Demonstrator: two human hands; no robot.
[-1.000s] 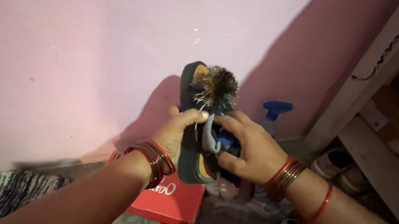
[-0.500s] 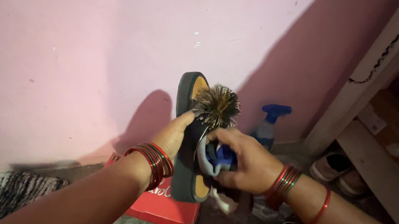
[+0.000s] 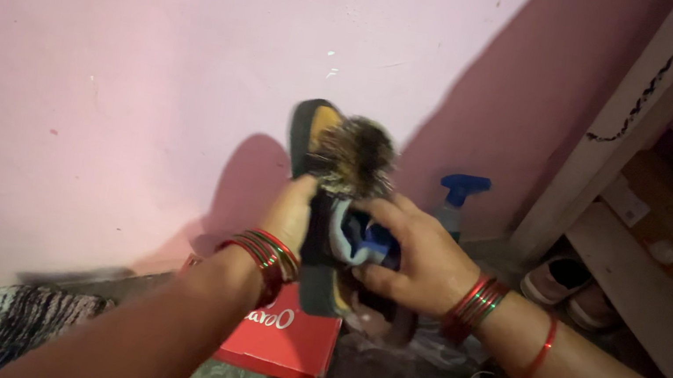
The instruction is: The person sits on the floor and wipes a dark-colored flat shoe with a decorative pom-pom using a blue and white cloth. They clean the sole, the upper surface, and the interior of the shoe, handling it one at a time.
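Pink wall (image 3: 109,48) fills the background, with a white shelf unit (image 3: 630,126) to the right and a cluttered floor below. Left hand (image 3: 290,213) is closed around the edge of a dark sandal (image 3: 314,248), holding it upright on its side, toe up, in front of the wall; the tan insole faces right. A fur pompom (image 3: 355,154) sits on the strap near the top. Right hand (image 3: 415,259) is curled around a blue-grey cloth (image 3: 351,237), pressing it against the sandal just below the pompom.

Judgement: the wipe goes best with the left grip kept firm at the sole edge, fingers clear of the area being rubbed, and the cloth bunched tight so it does not snag the pompom fibres. Motion blur hides fine detail of the strap.

Nearby: a red box (image 3: 283,341) on the floor beneath the hands, a blue-topped spray bottle (image 3: 457,200) behind, and shoes (image 3: 558,280) under the shelf.
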